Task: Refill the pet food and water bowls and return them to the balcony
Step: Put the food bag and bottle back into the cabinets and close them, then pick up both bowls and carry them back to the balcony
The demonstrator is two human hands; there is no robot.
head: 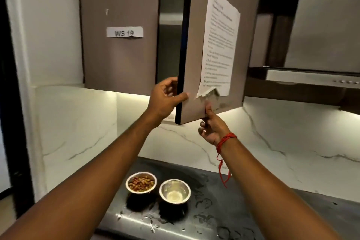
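Left hand [163, 99] grips the cabinet door [194, 45] by its edge, right hand [211, 128] pinches its bottom, just under a torn paper [220, 41]. Below both hands: food bowl [141, 182] beside water bowl [174, 191] on the wet counter [233, 210].

The printed sheet [219, 41] on the cabinet door [194, 103] carries text too blurred to read.

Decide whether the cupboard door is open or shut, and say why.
Open: the door stands swung out from the cupboard, its dark edge toward the camera, a gap behind it.
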